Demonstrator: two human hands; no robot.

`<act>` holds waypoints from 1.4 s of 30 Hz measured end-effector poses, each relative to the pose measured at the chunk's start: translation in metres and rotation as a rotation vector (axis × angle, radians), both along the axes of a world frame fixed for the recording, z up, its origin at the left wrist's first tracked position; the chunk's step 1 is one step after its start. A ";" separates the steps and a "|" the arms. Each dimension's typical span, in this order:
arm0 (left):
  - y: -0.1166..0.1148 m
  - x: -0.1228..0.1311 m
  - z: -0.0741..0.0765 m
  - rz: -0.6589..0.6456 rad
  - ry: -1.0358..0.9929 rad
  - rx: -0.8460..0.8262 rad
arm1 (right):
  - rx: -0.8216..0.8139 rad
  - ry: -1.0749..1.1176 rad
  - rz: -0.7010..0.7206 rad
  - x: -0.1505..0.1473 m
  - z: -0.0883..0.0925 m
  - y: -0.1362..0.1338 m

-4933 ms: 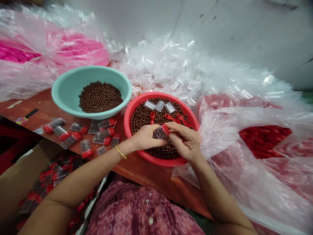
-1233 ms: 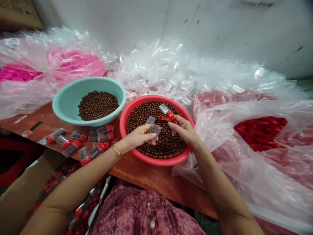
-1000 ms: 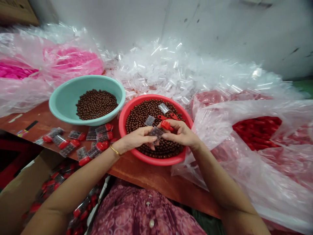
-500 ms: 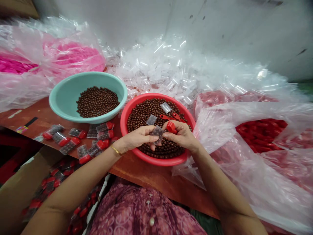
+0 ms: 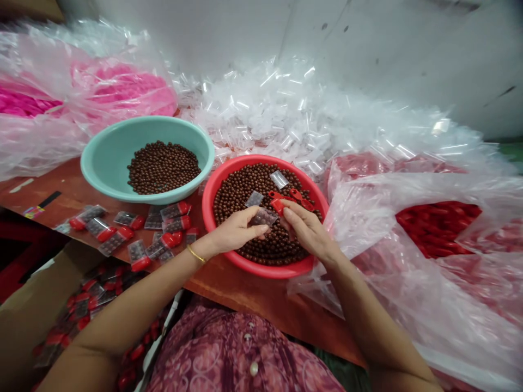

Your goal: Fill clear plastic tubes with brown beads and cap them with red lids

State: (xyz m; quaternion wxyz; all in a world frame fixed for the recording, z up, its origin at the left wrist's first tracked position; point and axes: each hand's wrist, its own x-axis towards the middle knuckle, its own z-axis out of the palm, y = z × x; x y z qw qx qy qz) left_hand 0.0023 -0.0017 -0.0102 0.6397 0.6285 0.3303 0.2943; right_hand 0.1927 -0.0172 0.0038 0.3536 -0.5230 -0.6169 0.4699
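Clear plastic sachet [image 5: 262, 217] packed with brown beads, pinched firmly between thumb and fingers of left hand [image 5: 236, 231], above the middle of a red plastic basin [image 5: 261, 273] heaped with brown beads [image 5: 241, 190]. Right hand [image 5: 308, 231] only half curled, fingertips [image 5: 285, 211] at a red cap [image 5: 278, 206], hold on it impossible to confirm; further red caps [image 5: 298, 196] and empty sachets [image 5: 254, 198] lying on the beads. Beside the basin, toward the table's [image 5: 245, 294] left edge, a teal basin [image 5: 106, 179] of beads and filled red-capped sachets [image 5: 115, 233].
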 end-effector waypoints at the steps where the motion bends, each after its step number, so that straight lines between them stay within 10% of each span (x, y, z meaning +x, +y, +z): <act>1: -0.001 0.000 -0.001 0.008 0.032 0.047 | 0.055 -0.036 0.037 -0.001 0.001 -0.002; 11: -0.003 -0.002 0.002 0.029 0.190 0.262 | 0.224 -0.188 0.120 -0.001 0.001 -0.006; 35: -0.006 0.002 0.005 0.120 0.299 0.215 | 0.241 -0.209 0.003 -0.029 -0.010 -0.015; 42: -0.006 0.002 0.003 0.087 0.248 0.158 | 0.478 -0.525 0.142 -0.015 -0.009 -0.020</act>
